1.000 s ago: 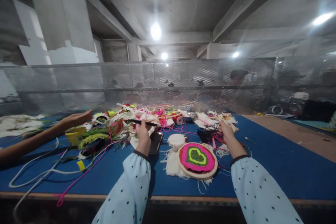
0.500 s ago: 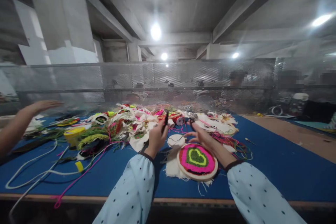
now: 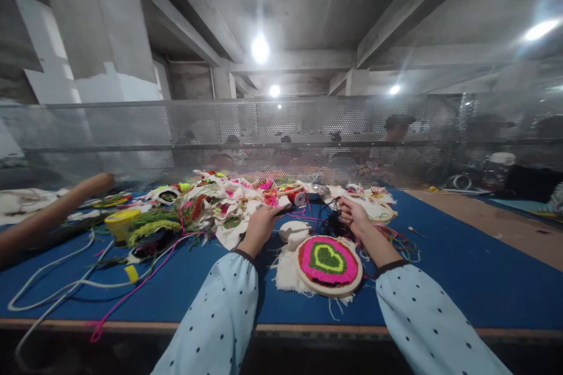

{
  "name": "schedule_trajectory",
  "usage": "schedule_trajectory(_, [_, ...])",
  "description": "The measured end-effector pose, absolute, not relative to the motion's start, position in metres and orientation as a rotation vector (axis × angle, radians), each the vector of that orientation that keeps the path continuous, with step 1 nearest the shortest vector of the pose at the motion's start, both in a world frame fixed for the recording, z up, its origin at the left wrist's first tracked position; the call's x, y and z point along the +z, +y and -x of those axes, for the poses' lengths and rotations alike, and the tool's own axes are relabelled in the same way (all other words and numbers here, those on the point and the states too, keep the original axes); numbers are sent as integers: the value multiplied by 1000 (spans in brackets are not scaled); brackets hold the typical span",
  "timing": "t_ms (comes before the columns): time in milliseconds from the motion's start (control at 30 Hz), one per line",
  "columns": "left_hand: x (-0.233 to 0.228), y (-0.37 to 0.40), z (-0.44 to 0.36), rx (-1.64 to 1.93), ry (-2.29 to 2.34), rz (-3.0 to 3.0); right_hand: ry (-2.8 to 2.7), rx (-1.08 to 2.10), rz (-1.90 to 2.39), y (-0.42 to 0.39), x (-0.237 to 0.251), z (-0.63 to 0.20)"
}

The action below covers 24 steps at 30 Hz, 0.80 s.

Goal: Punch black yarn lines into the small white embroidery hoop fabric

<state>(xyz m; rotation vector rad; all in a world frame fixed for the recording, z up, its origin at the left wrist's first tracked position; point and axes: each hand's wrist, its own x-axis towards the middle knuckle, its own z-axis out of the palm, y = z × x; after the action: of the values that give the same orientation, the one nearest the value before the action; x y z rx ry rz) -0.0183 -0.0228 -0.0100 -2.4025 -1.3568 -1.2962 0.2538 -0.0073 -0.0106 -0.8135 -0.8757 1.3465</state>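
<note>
Blue table (image 3: 440, 269), left hand (image 3: 259, 228) fisted on dark tool, right hand's (image 3: 354, 218) grip pinching black yarn (image 3: 332, 224).

- Embroidery hoop (image 3: 329, 263): pink ring, lime band, dark green heart, black lower edge; pale wooden rim.
- Table (image 3: 461, 269): blue top, tan front edge.
- Sleeves (image 3: 220, 322): light blue, black dots, dark cuffs.
- Tub (image 3: 119, 224): yellow.
- Cord (image 3: 53, 290): white.
- Yarn strand (image 3: 132, 296): pink.
- Thread tangle (image 3: 333, 224): black.

Black yarn tangle (image 3: 332, 224) bunched on the blue table, just behind the round pink-and-green heart hoop (image 3: 328, 263)
</note>
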Motion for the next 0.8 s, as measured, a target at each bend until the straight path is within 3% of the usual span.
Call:
schedule_trajectory(233, [-15, -22, 13, -1710, -1449, 2516, -695, 1175, 815, 4, -17, -292])
schedule_trajectory(533, [-11, -20, 17, -1654, -1583, 2484, -763, 1111, 850, 9, -23, -284])
schedule_trajectory(800, [-2, -28, 18, -1546, -1601, 2897, -768, 1032, 864, 16, -31, -296])
